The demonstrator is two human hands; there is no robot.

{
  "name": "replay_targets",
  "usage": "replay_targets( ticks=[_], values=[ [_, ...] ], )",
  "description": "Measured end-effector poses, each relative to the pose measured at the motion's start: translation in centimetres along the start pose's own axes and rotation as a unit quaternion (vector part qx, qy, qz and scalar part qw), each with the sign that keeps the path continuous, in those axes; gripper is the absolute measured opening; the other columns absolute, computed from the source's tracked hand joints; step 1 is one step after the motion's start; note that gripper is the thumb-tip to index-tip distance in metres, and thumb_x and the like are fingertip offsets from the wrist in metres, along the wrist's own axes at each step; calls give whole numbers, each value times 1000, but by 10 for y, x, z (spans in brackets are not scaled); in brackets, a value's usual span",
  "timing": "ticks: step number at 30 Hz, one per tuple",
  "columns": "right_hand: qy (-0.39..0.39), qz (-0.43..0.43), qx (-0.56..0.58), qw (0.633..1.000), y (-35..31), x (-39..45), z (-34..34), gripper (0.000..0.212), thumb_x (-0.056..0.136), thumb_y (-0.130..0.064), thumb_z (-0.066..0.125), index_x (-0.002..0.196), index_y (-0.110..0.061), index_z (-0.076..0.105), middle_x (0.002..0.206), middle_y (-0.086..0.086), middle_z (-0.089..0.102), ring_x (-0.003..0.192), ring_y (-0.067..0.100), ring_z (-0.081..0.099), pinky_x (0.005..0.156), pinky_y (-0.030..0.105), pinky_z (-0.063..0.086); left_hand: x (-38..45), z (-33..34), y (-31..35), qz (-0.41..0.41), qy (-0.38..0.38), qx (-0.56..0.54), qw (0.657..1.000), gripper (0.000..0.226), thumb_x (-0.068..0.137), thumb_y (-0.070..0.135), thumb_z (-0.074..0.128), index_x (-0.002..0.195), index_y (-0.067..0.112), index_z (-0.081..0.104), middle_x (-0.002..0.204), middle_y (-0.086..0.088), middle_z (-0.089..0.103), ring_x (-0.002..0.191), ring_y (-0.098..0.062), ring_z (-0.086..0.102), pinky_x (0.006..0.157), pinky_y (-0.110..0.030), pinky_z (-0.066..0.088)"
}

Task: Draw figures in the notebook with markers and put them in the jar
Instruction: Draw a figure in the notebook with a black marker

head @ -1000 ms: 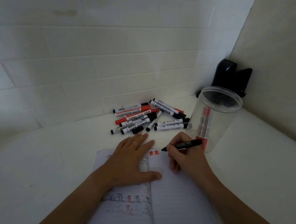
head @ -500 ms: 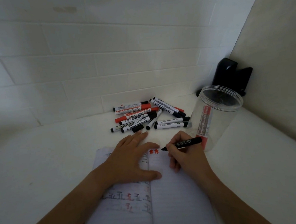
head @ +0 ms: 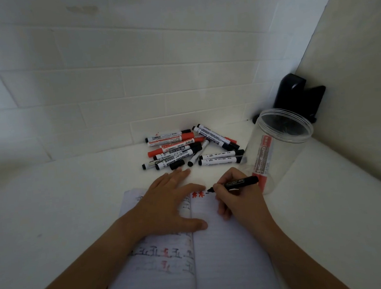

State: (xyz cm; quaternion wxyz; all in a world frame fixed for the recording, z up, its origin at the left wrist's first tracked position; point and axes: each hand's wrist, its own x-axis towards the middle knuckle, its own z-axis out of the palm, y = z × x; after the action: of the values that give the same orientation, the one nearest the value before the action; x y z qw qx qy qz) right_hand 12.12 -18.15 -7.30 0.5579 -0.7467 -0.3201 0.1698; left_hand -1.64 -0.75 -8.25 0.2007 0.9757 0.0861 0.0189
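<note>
- The notebook [head: 226, 254] lay open on the white bench [head: 65, 209], and the right hand [head: 238, 199] pinched a black marker [head: 240, 183] in its curled fingers, the tip at the top of the right-hand page.
- The left hand [head: 166, 204] lay flat with straight, spread fingers on the left-hand page, pressing the notebook down near the fold.
- Two small red figures [head: 198, 195] stood at the top of the right-hand page, and a short black stroke showed just beside them at the marker tip; the rest of that page looked blank.
- The left-hand page carried rows of black and red figures, partly under the left hand.
- The clear jar [head: 278, 151] stood upright and uncapped at the right, near the right hand, with one red marker [head: 261, 159] visible through its wall.
- A pile of markers [head: 190, 150], black-capped and red-capped, lay on the bench beyond the notebook, outside the jar.
- My judgement: the task was at an early stage, with the black figure barely begun, most of the page unfilled and nearly every marker left to use and drop into the jar.
- Readable print: "WHITEBOARD MARKER" on white barrels in the pile, and "WhiteBoard" on the marker in the jar.
- The print on the black marker in the right hand was too small to read, as were the brand marks on the pile.
- A black object [head: 296, 98] stood in the corner behind the jar.
</note>
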Motion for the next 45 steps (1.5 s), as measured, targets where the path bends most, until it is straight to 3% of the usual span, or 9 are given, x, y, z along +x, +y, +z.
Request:
replay_targets(
  ticks=[15,31,38,40,42,45],
  values=[
    [-16,-12,-24,999,-1,-1,2,13,95,-11,69,85,-10,60,56,13,65,42,22,60,42,29,47,0,0,0,1,-3,7,1000,92,67,93,48,148,57,21,167,10,-2,151,-7,-11,121,-35,-4],
    [-7,-1,-16,1000,2,0,2,14,94,-9,69,84,-9,59,55,15,65,43,26,60,43,29,48,1,2,-1,2,6,5,1000,92,67,93,48,147,58,22,167,11,-2,151,-6,-11,120,-33,-5],
    [-19,-8,-17,1000,3,0,1,13,95,-10,68,85,-9,59,56,15,65,45,29,61,44,30,48,0,2,-1,8,25,-2,1000,95,63,98,42,147,56,26,166,14,5,151,-5,-4,123,-36,3],
    [-4,-4,1,1000,3,1,1,13,95,-9,67,85,-9,59,57,16,65,44,29,61,42,29,47,0,0,1,5,63,-23,998,89,68,96,41,145,50,38,161,13,25,149,-6,16,121,-37,20],
    [7,1,17,1000,3,1,1,13,95,-9,67,85,-9,59,60,17,66,44,30,61,41,29,47,3,-2,0,1,153,-47,987,67,81,82,47,133,40,53,140,14,49,128,-3,44,106,-32,42],
    [6,1,24,1000,3,1,3,12,96,-10,67,86,-9,60,64,16,66,44,28,61,41,29,46,8,-3,-8,-12,283,-2,959,36,90,47,59,120,27,63,119,10,58,107,-7,53,92,-34,49]
  ],
)
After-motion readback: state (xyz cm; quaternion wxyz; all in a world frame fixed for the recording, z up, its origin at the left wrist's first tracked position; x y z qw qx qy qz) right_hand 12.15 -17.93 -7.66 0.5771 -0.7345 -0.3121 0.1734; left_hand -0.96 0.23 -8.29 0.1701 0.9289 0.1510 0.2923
